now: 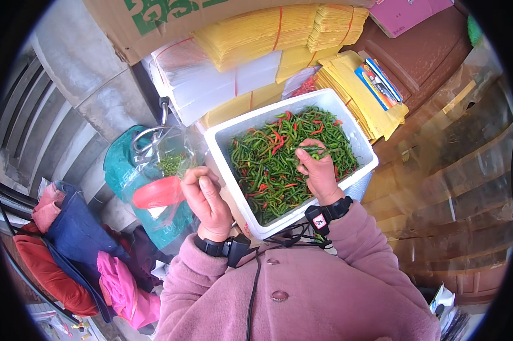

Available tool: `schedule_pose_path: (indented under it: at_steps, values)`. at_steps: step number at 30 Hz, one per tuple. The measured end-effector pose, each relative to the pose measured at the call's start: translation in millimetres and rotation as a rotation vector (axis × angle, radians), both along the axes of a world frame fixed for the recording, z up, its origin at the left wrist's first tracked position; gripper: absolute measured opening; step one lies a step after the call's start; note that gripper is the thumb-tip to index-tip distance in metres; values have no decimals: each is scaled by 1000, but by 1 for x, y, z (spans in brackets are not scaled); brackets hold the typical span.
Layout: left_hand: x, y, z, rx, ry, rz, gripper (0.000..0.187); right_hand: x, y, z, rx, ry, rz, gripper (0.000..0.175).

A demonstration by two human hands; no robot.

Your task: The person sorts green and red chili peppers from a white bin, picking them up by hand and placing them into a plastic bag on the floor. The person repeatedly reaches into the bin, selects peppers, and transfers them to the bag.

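A white foam box (217, 147) holds a heap of green and red chili peppers (277, 170). Over its right part, my right hand (318, 170) has its fingers closed on green chili peppers (320, 152). My left hand (207, 198) is raised outside the box's left wall, thumb and forefinger pinched together; whether something small is between them cannot be told. Behind and left of that hand hangs a clear plastic bag (175, 140) with green stems (171, 163) in it. A red piece (156, 192) shows beside the stems, over a teal bag (120, 155).
Bundled yellow and white paper stacks (256, 34) stand behind the box, below a cardboard box (107, 25). More yellow paper (345, 93) with a blue packet (377, 83) lies at the right rear. Clothes (77, 226) are piled at left. Black cables (290, 242) run near the box's front edge.
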State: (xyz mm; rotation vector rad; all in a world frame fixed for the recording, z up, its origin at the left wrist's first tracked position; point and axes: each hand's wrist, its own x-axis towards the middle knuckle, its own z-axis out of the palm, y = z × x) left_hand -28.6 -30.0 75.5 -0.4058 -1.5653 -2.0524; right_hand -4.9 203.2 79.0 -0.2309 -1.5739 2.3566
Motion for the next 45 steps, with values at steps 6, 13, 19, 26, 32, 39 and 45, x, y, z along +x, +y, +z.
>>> schedule_pose_path:
  at_steps: [6,13,19,26,32,39,45]
  values:
    - [-33,-87,25,-454,100,693,15,-4,-1,3,-86,35,28,19]
    - [-15,-62,20,-906,149,529,30,-3,-5,8,-339,-17,156,19]
    - [11,-3,15,-197,-39,-409,19,41,27,9,-363,27,111,19]
    - [66,95,-16,-397,-255,-1089,27,154,134,-50,-380,-50,-471,15]
    - [93,164,-29,-479,-364,-1312,28,262,215,-182,-554,-501,-739,22]
    - [134,242,-84,-494,-683,-1223,25,316,257,-311,-666,-819,-772,20]
    - [152,280,-135,-570,-791,-1071,29,293,320,-372,-613,-829,-731,15]
